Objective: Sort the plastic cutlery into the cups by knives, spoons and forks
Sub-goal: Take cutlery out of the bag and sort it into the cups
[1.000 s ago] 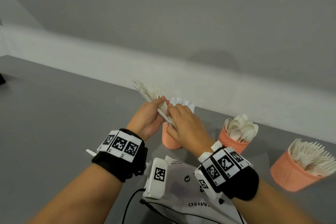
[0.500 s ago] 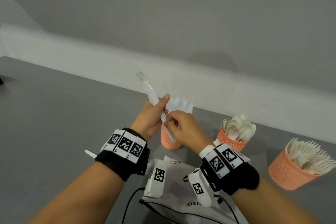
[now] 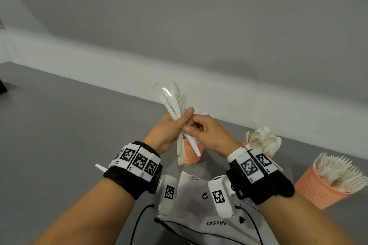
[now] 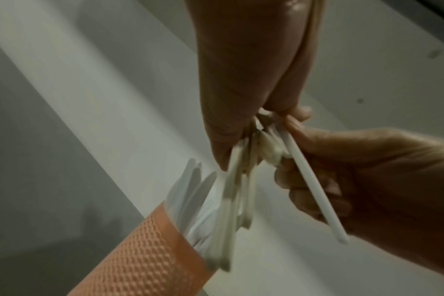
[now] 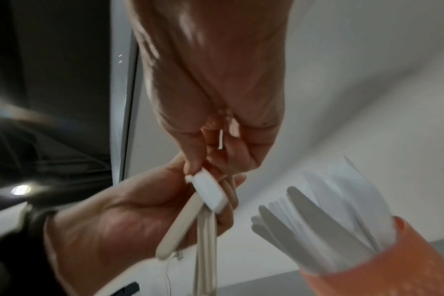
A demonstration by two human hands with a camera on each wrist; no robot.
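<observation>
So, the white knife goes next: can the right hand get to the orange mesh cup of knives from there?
Probably yes: the right hand pinches the white plastic knife just above the orange mesh cup, nothing between.

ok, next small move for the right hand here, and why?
Probably draw the white plastic knife down out of the mixed cutlery bunch gripped by the left hand: the right hand pinches its handle, directly above the orange mesh cup of knives.
</observation>
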